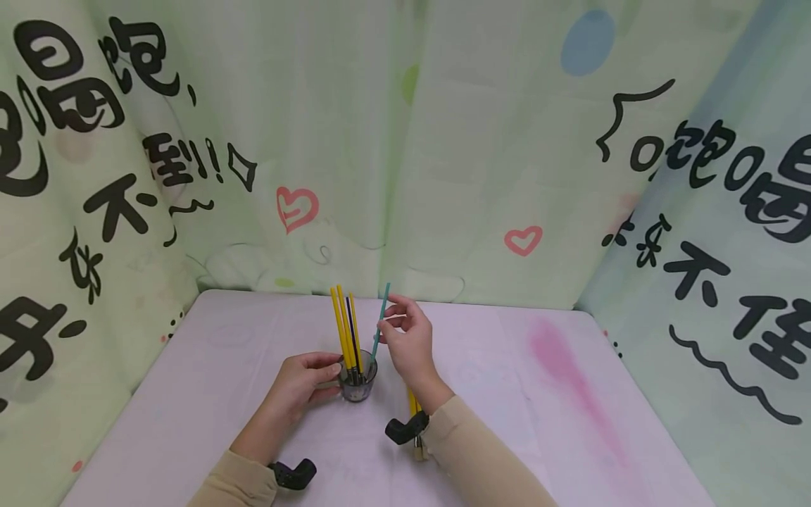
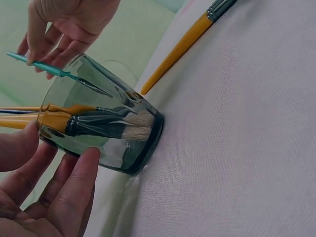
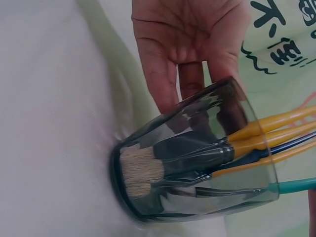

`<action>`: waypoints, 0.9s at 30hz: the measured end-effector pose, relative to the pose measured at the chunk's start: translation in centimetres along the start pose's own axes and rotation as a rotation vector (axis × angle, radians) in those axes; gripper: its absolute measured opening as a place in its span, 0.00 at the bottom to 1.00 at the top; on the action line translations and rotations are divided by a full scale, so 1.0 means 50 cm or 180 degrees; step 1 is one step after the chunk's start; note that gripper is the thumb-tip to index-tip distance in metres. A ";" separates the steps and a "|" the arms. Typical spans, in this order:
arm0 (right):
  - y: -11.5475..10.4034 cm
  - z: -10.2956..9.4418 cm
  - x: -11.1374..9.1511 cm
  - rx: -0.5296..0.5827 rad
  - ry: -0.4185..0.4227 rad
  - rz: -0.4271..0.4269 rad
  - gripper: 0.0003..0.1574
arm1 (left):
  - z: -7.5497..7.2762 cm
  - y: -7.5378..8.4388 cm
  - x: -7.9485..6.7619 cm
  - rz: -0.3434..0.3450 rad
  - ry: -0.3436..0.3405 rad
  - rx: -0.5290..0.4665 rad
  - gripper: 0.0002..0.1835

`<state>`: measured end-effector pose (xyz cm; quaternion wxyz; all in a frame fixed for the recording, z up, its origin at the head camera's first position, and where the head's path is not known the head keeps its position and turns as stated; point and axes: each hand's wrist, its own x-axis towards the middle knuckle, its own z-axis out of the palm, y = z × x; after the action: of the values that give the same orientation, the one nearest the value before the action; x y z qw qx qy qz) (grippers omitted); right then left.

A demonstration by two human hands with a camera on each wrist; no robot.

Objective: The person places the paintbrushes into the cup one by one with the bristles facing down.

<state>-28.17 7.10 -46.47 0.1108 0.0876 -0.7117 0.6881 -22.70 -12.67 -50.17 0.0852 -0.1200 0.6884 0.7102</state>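
A clear glass cup (image 1: 357,392) stands upright on the table, holding several paintbrushes bristles down, most with yellow handles (image 1: 343,324) and one dark blue (image 3: 289,147). My left hand (image 1: 303,382) holds the cup from its left side, thumb near the rim and fingers along the wall. Between thumb and fingers, my right hand (image 1: 408,336) pinches a thin teal-handled paintbrush (image 1: 385,301) by its handle. The teal brush's tip (image 2: 94,87) is inside the cup, apart from the base in the left wrist view. Yellow-handled paintbrushes (image 1: 413,405) lie on the table, partly hidden beneath my right wrist.
A pale pink cloth covers the table (image 1: 494,394), with a brighter pink patch (image 1: 570,366) on the right. Printed light-green curtains (image 1: 481,141) surround the back and sides. Black wrist mounts (image 1: 294,474) sit on both sleeves.
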 end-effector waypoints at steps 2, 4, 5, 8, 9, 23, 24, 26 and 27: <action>0.003 0.003 0.001 -0.0023 -0.0071 0.0027 0.28 | 0.000 0.001 0.000 -0.0007 0.0007 0.0000 0.16; 0.008 0.007 0.002 -0.0064 -0.0143 0.0032 0.28 | 0.000 0.001 0.000 -0.0003 0.0009 -0.0019 0.16; 0.011 0.009 0.002 -0.0087 -0.0180 0.0038 0.28 | 0.000 0.002 0.000 -0.0002 0.0010 -0.0033 0.16; 0.018 0.015 0.003 -0.0169 -0.0258 0.0052 0.29 | 0.001 0.003 -0.001 0.0001 0.0007 -0.0064 0.16; 0.020 0.017 0.003 -0.0183 -0.0276 0.0063 0.29 | 0.001 0.003 -0.001 0.0001 0.0004 -0.0063 0.16; 0.036 0.040 -0.001 -0.0314 -0.0400 0.0338 0.28 | 0.001 0.004 -0.004 0.0014 -0.0009 -0.0050 0.17; 0.037 0.040 -0.002 -0.0330 -0.0417 0.0374 0.27 | 0.001 0.004 -0.003 0.0017 -0.0009 -0.0052 0.18; 0.040 0.040 -0.004 -0.0361 -0.0457 0.0431 0.26 | 0.000 0.004 -0.004 0.0016 -0.0011 -0.0060 0.18; 0.041 0.039 -0.005 -0.0379 -0.0484 0.0448 0.25 | 0.000 0.005 -0.005 0.0016 -0.0016 -0.0060 0.18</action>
<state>-28.56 5.20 -48.55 0.0129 0.0826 -0.7620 0.6421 -22.54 -12.68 -49.88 0.0840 -0.1173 0.6818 0.7172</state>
